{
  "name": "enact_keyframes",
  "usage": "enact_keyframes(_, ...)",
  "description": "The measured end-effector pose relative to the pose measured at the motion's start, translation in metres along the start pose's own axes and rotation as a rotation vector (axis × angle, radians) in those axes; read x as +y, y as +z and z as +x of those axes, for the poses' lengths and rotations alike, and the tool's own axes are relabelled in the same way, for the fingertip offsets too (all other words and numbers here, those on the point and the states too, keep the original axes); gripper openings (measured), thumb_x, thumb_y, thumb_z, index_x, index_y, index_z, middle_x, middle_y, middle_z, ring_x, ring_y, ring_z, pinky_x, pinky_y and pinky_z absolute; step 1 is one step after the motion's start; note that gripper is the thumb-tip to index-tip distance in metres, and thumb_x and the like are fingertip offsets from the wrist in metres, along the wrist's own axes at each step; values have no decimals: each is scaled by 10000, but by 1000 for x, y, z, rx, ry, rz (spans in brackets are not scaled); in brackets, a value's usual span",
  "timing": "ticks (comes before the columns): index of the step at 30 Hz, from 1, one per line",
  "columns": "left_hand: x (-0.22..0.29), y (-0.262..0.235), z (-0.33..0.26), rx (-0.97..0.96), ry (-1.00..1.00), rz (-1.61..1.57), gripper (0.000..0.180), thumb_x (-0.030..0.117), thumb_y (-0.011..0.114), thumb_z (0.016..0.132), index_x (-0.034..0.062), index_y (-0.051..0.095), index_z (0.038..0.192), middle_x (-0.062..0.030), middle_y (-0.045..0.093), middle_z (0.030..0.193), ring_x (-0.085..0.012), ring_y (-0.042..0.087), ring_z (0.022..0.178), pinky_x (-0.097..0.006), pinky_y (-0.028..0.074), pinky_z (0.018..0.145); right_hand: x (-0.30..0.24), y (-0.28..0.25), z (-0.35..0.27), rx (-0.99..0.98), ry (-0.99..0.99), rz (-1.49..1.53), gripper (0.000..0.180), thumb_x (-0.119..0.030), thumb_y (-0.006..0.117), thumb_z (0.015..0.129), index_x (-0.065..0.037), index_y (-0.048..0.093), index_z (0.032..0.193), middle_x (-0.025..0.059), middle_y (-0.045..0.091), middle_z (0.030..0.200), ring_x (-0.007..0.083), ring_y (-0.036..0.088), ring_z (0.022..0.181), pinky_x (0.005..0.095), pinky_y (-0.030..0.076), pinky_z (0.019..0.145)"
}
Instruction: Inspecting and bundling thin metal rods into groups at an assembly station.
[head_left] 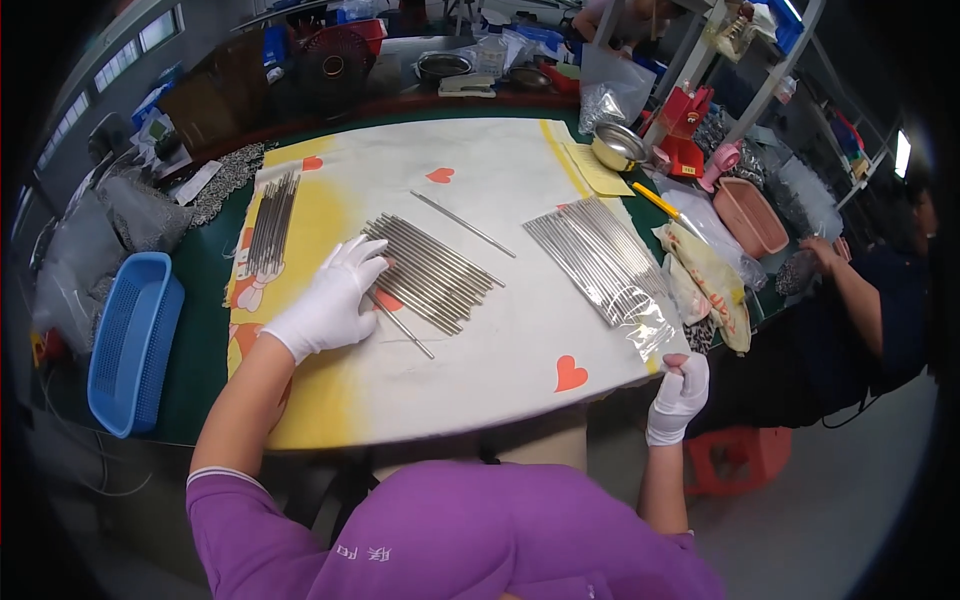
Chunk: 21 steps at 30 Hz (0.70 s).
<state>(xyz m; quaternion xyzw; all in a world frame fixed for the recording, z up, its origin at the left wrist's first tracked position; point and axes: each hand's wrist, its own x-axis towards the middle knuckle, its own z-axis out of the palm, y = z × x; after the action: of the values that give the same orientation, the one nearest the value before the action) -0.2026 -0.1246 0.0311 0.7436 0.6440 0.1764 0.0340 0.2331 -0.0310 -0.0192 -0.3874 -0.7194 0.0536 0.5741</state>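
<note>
A row of thin metal rods (435,275) lies side by side, slanted, on the white cloth. My left hand (335,295), in a white glove, rests at the row's left end with its fingers stretched out. One single rod (408,330) lies below the row, its upper end close to my left hand; another loose rod (462,223) lies above. To the right, a clear plastic bag (640,325) covers part of a second batch of rods (590,255). Near the cloth's front right edge, my gloved right hand (680,400) is closed, bare fingertips showing; its contents cannot be made out.
A bundle of darker rods (272,225) lies at the left of the cloth (480,390). Beside it stands a blue basket (135,345). On the right are a metal bowl (618,147), a crumpled rag (710,285) and a pink tray (752,217). A co-worker's arm (855,290) reaches in.
</note>
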Motion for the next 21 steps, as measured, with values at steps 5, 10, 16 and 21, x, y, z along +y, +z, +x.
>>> enact_keyframes(5,-19,21,11,136,69,12,517,116,609,686,25,535,1190,-178,460,1350,-381,361,1318,-482,267,1127,-108,94,71,-594,-74,155,116,-34,578,800,-30,654,886,118,622,802,270,615,748,343,493,694)
enact_keyframes(10,-24,28,8,239,33,-41,512,185,638,704,32,535,1181,-175,458,1352,-369,358,1322,-498,255,1129,-112,210,106,-972,-44,-237,255,-189,549,829,-32,682,980,190,668,929,348,635,880,413,505,779)
enact_keyframes(16,-32,35,7,258,-6,-115,575,199,664,679,21,508,1203,-196,443,1355,-377,356,1324,-506,248,1127,-98,258,101,-967,-52,-336,261,-197,544,817,-36,693,958,197,675,902,355,643,864,407,506,808)
enact_keyframes(21,-36,38,11,226,-22,-89,673,315,667,703,38,475,1286,-198,427,1379,-390,327,1338,-549,224,1123,-101,257,99,-1134,84,-163,247,-150,529,840,-41,686,997,177,683,900,316,656,836,362,509,777)
